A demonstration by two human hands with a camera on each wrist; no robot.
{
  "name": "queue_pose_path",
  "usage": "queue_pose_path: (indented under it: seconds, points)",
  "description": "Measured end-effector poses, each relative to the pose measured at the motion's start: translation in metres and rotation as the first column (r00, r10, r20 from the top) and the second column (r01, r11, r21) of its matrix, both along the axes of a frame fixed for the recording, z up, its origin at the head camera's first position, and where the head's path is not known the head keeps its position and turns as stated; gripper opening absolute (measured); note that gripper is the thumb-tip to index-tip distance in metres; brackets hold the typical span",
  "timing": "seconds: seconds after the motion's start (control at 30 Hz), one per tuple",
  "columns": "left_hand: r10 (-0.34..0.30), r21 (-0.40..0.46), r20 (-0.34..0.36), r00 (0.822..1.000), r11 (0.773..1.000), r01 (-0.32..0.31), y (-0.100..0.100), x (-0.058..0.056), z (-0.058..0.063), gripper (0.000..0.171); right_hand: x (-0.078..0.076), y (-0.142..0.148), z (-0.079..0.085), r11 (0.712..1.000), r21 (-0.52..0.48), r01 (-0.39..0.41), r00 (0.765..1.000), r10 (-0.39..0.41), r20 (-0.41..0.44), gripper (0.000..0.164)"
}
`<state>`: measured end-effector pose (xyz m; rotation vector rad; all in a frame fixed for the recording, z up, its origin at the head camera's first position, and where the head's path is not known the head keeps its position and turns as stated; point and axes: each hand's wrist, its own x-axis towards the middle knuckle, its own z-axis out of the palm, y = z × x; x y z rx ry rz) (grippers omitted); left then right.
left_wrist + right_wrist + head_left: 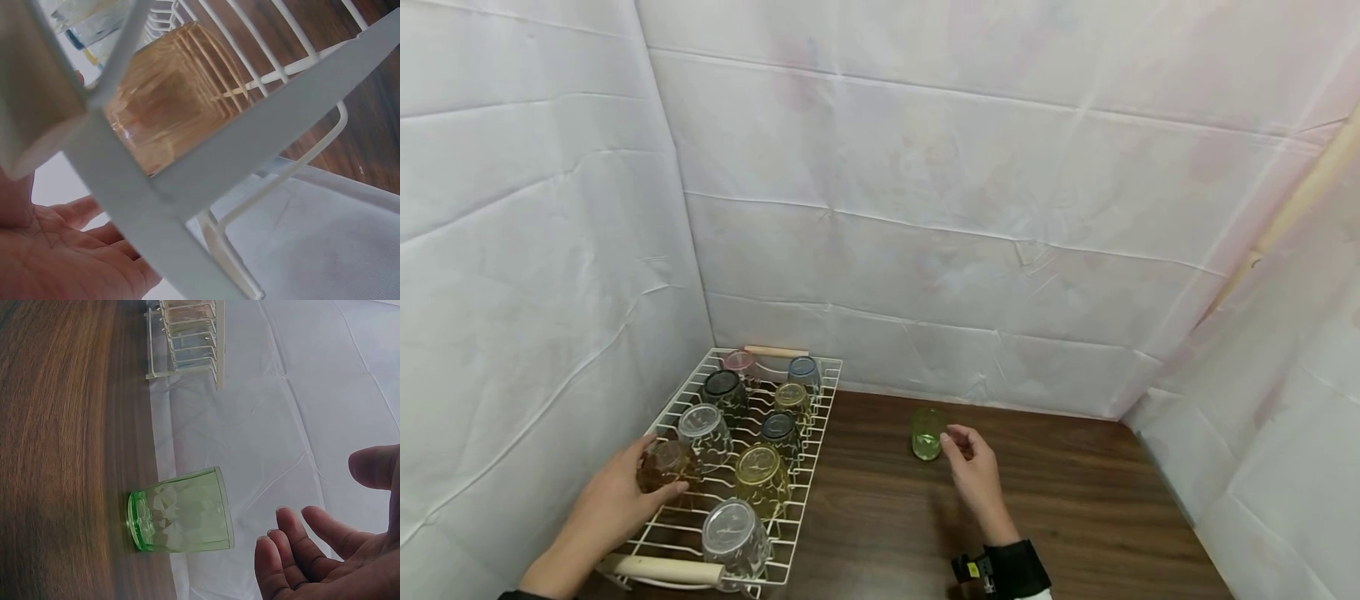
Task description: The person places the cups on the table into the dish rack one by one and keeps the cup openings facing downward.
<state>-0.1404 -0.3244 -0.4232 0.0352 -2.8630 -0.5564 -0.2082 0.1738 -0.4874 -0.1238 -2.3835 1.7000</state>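
In the head view, an amber glass (668, 467) sits at the left side of the white wire rack (797, 521). My left hand (613, 500) holds it, thumb on the near side and fingers on the far side. The left wrist view shows the ribbed amber glass (169, 94) behind the rack's frame, with part of the palm and fingers below. A green glass (927, 437) stands upright on the table. Beside it is my right hand (976, 471), fingers loosely bent and holding nothing. In the right wrist view a gap shows between the fingertips (269, 550) and the green glass (181, 512).
Several other glasses stand upside down in the rack, among them a clear glass (733, 533), a yellow glass (762, 479) and a dark glass (725, 392). A wooden handle (662, 570) spans the rack's near end. White cloth walls (925, 208) surround the brown table (880, 517).
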Motion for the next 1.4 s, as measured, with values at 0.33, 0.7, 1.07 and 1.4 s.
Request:
queue_pose_path:
  seconds: [0.33, 0.7, 1.07, 1.4]
  points:
    - [0.009, 0.007, -0.005, 1.000, 1.000, -0.009, 0.004, 0.009, 0.007, 0.104, 0.000, -0.002, 0.001, 1.000, 0.006, -0.013, 1.000, 0.013, 0.007, 0.039]
    - [0.061, 0.014, -0.152, 0.986, 0.998, -0.060, 0.029, 0.026, 0.024, 0.101, -0.018, -0.001, -0.005, 0.975, 0.212, -0.061, 0.998, 0.060, 0.011, 0.062]
    - [-0.018, 0.031, -0.279, 0.960, 0.999, 0.028, 0.065, 0.039, 0.020, 0.091, -0.043, -0.013, -0.018, 0.901, 0.433, -0.035, 0.999, 0.038, 0.004, 0.087]
    - [-0.101, 0.084, -0.294, 0.951, 0.988, 0.131, 0.100, 0.046, 0.017, 0.088, -0.052, -0.022, -0.019, 0.825, 0.561, -0.065, 0.998, 0.055, 0.034, 0.092]
